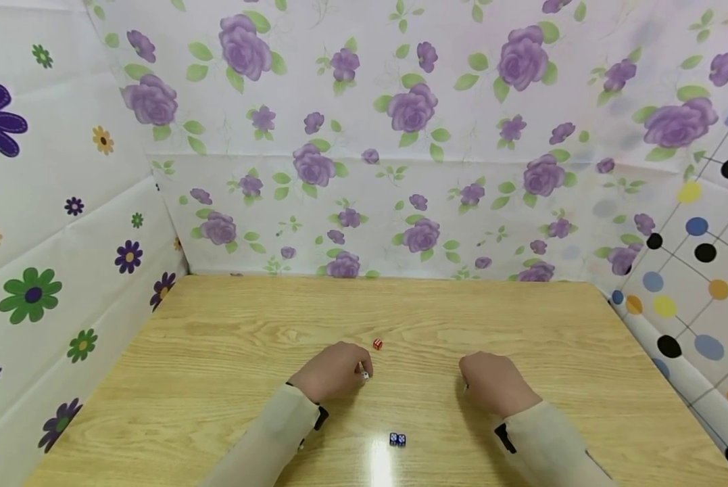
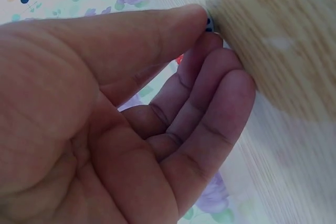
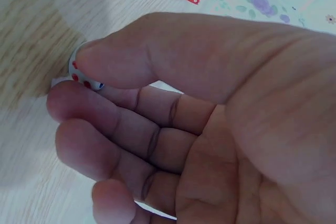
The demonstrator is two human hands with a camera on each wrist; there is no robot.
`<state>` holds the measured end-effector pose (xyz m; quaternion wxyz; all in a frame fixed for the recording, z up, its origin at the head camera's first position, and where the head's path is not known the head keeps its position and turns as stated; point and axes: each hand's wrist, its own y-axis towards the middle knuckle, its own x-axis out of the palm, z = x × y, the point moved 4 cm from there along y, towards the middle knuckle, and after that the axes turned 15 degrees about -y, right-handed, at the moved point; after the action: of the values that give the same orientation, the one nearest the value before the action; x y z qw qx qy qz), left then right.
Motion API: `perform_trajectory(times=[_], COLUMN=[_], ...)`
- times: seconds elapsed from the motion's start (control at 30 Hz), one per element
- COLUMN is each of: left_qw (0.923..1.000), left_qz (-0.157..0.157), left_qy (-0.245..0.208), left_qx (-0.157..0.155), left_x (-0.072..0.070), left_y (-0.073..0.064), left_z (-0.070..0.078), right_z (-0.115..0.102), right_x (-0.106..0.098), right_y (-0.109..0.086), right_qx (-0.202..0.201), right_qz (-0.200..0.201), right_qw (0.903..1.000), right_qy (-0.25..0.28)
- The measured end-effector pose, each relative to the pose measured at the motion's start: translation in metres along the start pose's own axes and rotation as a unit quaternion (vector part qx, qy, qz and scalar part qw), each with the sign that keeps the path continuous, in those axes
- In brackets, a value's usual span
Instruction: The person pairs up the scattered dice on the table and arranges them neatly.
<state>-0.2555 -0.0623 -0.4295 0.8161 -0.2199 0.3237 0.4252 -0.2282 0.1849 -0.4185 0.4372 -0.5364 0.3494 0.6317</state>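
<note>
Head view: bench [image 1: 266, 318] beneath; left hand [image 1: 336, 370] clamped on a white die [image 1: 366, 375], right hand [image 1: 494, 382] clamped on a second white die [image 3: 80, 78]. Red die [image 1: 378, 344] just beside left hand; blue dice [image 1: 401, 439] side by side, nearer. Light, steady fingertip pinches should prevent slipping.

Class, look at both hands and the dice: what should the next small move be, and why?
Probably the right hand should bring its red-dotted white die toward the other white die: that one is pinched in the left hand, well apart, while two blue dice sit side by side, suggesting colour pairs.
</note>
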Motion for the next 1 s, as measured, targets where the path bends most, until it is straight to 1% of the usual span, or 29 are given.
perform_trajectory(times=[0.13,0.33,0.47,0.53,0.63,0.73,0.87,1.0], left_qw=[1.0000,0.9999,0.9999,0.9999,0.9998,0.9997,0.9996,0.9994], left_qz=[0.001,0.007,0.012,0.015,0.019,0.022,0.019,0.011], left_qy=[-0.008,-0.009,-0.007,-0.005,-0.002,0.006,0.015,0.028], left_qx=[-0.006,-0.004,-0.002,0.001,0.003,0.008,0.013,0.018], left_x=[0.000,0.002,0.006,0.008,0.011,0.013,0.013,0.013], left_y=[0.000,0.002,0.002,0.002,0.001,0.002,0.004,0.004], left_z=[-0.001,-0.002,-0.003,-0.003,-0.002,-0.001,0.000,0.003], right_z=[-0.003,-0.012,-0.026,-0.034,-0.043,-0.046,-0.044,-0.036], right_x=[-0.001,-0.001,0.001,0.001,0.001,0.001,0.003,0.006], right_y=[-0.001,0.002,0.006,0.009,0.012,0.014,0.014,0.013], right_qx=[-0.007,-0.017,-0.040,-0.054,-0.069,-0.068,-0.059,-0.061], right_qz=[0.027,0.063,0.095,0.108,0.108,0.095,0.071,0.031], right_qw=[0.9988,0.9954,0.9873,0.9840,0.9860,0.9908,0.9950,0.9976], right_qy=[-0.039,-0.070,-0.121,-0.130,-0.106,-0.068,-0.038,0.011])
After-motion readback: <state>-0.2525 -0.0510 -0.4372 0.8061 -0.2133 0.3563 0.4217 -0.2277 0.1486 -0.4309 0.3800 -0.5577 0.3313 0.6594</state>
